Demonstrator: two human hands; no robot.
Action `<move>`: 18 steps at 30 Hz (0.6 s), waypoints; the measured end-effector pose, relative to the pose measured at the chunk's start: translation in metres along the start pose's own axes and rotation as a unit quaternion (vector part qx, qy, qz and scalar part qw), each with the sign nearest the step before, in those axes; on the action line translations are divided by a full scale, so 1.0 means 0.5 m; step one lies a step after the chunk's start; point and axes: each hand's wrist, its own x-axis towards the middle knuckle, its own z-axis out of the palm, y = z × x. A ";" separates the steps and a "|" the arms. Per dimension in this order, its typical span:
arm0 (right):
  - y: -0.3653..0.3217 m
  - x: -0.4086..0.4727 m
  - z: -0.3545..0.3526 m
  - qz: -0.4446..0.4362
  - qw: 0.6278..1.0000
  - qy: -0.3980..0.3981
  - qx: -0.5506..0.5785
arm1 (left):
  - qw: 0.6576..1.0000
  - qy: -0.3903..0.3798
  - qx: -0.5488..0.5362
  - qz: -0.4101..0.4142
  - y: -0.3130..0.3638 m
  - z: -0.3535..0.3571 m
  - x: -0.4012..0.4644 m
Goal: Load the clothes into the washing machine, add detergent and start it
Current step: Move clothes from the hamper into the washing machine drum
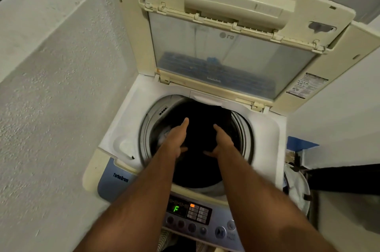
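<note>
A top-loading washing machine (115,128) stands with its lid (226,50) folded up and back. Dark clothes (201,116) fill the round drum. My left hand (177,138) and my right hand (223,141) both reach into the drum with fingers stretched out, lying on the dark fabric, thumbs pointing inward. A pale garment (164,136) shows at the drum's left side beside my left hand. The control panel (193,214) at the front shows a green "F" on its display and an orange light.
A rough white wall (51,87) runs close along the machine's left. To the right sit a white bag or basket (298,188) and a dark object (345,179). Striped fabric (164,241) lies below the panel.
</note>
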 end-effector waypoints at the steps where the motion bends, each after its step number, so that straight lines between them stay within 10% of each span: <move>1: -0.014 -0.012 0.001 0.006 1.000 -0.015 -0.019 | 1.000 0.003 0.009 0.004 0.010 0.006 -0.006; 12: -0.075 -0.166 -0.123 -0.219 0.957 -0.117 -0.148 | 0.976 -0.028 0.107 0.188 0.027 0.147 -0.215; 18: -0.137 -0.217 -0.323 -0.339 0.933 -0.046 -0.112 | 0.941 -0.083 0.165 0.284 0.018 0.303 -0.284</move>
